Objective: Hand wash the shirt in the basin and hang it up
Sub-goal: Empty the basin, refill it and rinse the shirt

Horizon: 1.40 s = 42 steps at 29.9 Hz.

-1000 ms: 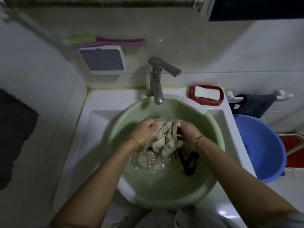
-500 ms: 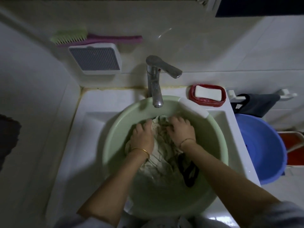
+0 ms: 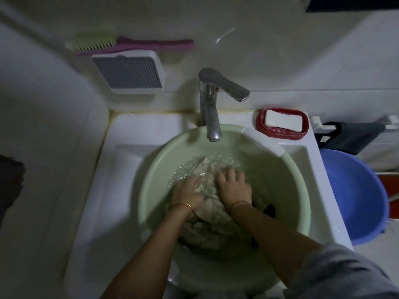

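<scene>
A pale green basin sits in the white sink and holds water. A beige shirt lies bunched and wet in it, with a dark trim showing at its right edge. My left hand is curled into the cloth on the left, a gold bangle on the wrist. My right hand lies flat on the cloth beside it, fingers spread and pointing to the far side. Both hands press the shirt down in the water.
A metal tap stands over the basin's far rim. A red soap dish with a white bar sits at the sink's back right. A blue basin stands to the right. A brush and a white vent are on the wall.
The shirt was lifted and bunched between both hands a second ago. It now lies lower in the water under both hands, and the right hand has flattened on top.
</scene>
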Available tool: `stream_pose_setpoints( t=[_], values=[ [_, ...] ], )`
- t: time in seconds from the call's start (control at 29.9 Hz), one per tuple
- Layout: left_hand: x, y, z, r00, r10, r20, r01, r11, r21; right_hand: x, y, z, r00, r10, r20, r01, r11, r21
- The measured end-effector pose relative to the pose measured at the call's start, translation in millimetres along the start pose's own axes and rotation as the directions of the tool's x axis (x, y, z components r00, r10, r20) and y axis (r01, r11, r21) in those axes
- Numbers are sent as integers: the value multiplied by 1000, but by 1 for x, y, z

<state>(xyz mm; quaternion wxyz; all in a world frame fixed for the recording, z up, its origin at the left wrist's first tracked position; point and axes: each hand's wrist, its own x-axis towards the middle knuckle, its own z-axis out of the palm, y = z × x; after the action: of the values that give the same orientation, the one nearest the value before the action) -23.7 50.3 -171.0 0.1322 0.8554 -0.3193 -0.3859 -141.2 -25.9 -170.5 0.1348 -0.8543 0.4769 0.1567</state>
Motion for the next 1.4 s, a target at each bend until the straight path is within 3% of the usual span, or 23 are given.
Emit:
stream_pose_setpoints(
  t=[0.07, 0.13, 0.17, 0.23, 0.3, 0.33, 0.43, 0.5, 0.6, 0.63, 0.74, 0.8, 0.87, 0.9, 0.97, 1.04, 1.17, 1.3, 1.4],
  values=[
    [11, 6, -7, 997, -78, 12, 78, 951, -299, 2, -4, -4, 995, 67, 70, -84, 960, 268],
    [16, 14, -11, 977, -213, 14, 176, 767, -617, -1, -12, -15, 988, 138, 76, -157, 841, 518],
    [12, 20, -13, 958, -284, 46, 222, 628, -746, -7, -18, -20, 991, 128, 35, -124, 798, 590],
    [-3, 33, -15, 950, -254, 184, 275, 390, -879, -26, -32, -34, 996, 56, -65, -2, 769, 639],
    [-16, 48, -15, 951, -196, 239, 297, 364, -883, -42, -41, -46, 988, 67, -140, 43, 746, 665],
    [-17, 51, -14, 957, -189, 219, 280, 412, -867, -45, -43, -51, 981, 102, -163, 35, 739, 673],
    [-22, 65, -9, 974, -101, 201, 225, 432, -874, -39, -40, -61, 976, 167, -141, -41, 773, 633],
    [-31, 75, -4, 976, -64, 206, 202, 608, -768, -26, -26, -65, 972, 209, -107, -112, 812, 573],
    [-37, 81, 8, 963, -18, 270, 208, 685, -698, -4, 8, -70, 961, 275, -37, -236, 881, 411],
    [-37, 79, 7, 980, -37, 197, 159, 742, -651, -1, 15, -71, 964, 266, 2, -254, 919, 300],
    [-30, 66, -11, 992, 130, 0, -115, 880, -461, -7, 15, -75, 981, 156, 112, -150, 987, -59],
    [-21, 50, -26, 986, 147, -84, -160, 972, -172, -18, 3, -76, 999, 14, 49, -6, 987, -163],
    [-12, 27, -37, 977, 113, -180, -79, 980, 185, -28, -9, -71, 986, -163, 26, 164, 982, -90],
    [-12, 18, -41, 981, 78, -178, -25, 959, 284, -34, -15, -63, 973, -202, 112, 208, 977, -40],
    [-21, 12, -45, 999, -9, -44, 24, 933, 359, -42, -23, -44, 930, -180, 320, 231, 965, -126],
    [-34, 11, -46, 987, -72, 145, 15, 933, 361, -38, -23, -34, 927, -125, 355, 196, 965, -174],
    [-41, -1, -28, 926, -148, 348, 60, 966, 252, -16, -6, -59, 975, -168, 143, 149, 980, 134],
    [-41, -2, -13, 963, -62, 263, -23, 951, 309, -22, 19, -94, 1000, -7, 7, 3, 900, 436],
    [-34, -2, -24, 976, 49, 210, -76, 989, 125, -32, 33, -116, 988, 129, -84, -61, 829, 556]
  ],
)
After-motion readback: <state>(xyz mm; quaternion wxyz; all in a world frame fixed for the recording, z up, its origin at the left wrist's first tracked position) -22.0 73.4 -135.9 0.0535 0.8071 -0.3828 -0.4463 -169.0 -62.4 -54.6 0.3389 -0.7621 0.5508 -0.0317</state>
